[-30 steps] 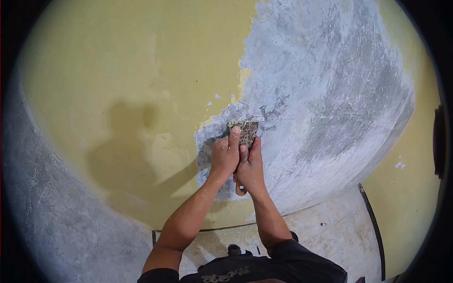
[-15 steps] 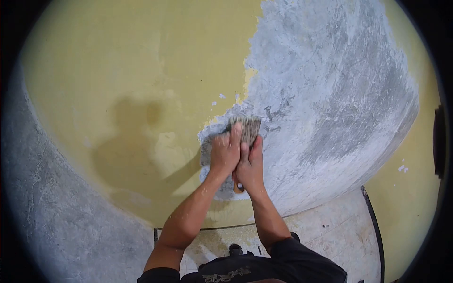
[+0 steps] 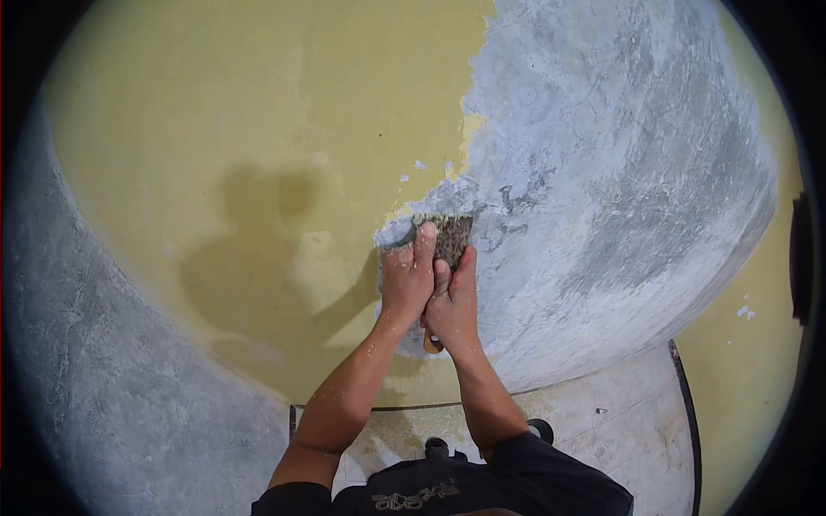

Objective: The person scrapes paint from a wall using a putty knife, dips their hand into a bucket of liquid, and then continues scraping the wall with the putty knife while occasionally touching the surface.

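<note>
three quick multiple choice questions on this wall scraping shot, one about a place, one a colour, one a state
1. Where does the blade of the scraper sit?
A. at the edge where the yellow paint meets the bare grey patch
B. in the middle of the unbroken yellow area
C. far up at the top of the grey area

2. What colour is the handle end?
A. blue
B. orange-brown
C. white

3. How is the scraper held?
A. by one hand only
B. by no hand at all
C. by both hands together

Answers:
1 A, the blade lies on the ragged border of the two areas.
2 B, an orange-brown tip shows below the palms.
3 C, the left hand and the right hand are both pressed on it.
</note>
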### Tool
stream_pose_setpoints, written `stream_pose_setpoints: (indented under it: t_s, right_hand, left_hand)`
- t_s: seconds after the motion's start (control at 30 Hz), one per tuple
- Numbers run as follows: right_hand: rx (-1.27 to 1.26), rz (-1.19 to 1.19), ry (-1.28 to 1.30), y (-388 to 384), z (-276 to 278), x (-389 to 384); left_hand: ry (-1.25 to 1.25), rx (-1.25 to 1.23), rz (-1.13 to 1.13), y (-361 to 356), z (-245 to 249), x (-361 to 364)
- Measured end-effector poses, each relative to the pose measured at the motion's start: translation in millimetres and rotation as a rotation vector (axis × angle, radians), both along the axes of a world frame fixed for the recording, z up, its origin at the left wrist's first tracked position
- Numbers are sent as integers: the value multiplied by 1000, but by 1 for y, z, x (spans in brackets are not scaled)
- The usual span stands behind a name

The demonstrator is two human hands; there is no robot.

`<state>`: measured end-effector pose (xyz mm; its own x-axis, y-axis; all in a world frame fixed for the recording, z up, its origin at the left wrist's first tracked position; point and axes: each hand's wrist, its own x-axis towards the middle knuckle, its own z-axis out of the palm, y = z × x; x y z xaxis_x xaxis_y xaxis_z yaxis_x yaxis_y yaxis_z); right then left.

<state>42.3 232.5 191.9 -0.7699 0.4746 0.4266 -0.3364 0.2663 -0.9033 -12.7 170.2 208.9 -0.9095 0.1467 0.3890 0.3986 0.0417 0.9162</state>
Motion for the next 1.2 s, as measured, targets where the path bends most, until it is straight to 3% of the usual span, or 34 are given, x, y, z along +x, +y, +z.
stream_pose_setpoints:
  t_s: [0.1,0.17,0.27,0.3,0.33,0.4,0.5,0.63,0.73,0.93,1.07,1.2]
  right_hand:
    - [-47,7,-2,-3,-7,-1]
    - [177,-128,122,-5,2,-4]
    - [37,-63,28,-7,-3,-5]
    - [224,-161,151,-8,-11,-4]
    - [218,-158,156,-7,-10,-4]
    - [155,-72,47,-6,-8,-2]
    - [32,40,36,-7,4,-2]
    - [29,9,3,-10,-2,-1]
    - [-11,54,-20,-13,5,-3]
    - [72,-14,138,-12,-16,-12]
    - [27,35,89,-14,7,-13]
    - [14,19,22,-13,-4,1]
  left_hand:
    - [123,-134,61,-3,-8,-1]
    - [64,-84,20,-4,4,-7]
    - [9,-31,-9,-7,6,-3]
    - [102,-53,40,-7,-6,-3]
    - [202,-77,85,-7,-14,-3]
    - [96,-132,85,-10,-11,-2]
    - [-15,18,26,-11,3,1]
    - [-27,-25,18,-12,-14,-4]
    - [11,-45,19,-17,11,-2]
    - [100,-61,71,-16,-3,-8]
    - [-25,-2,1,-19,13,-10]
    - [67,-108,109,-14,-3,0]
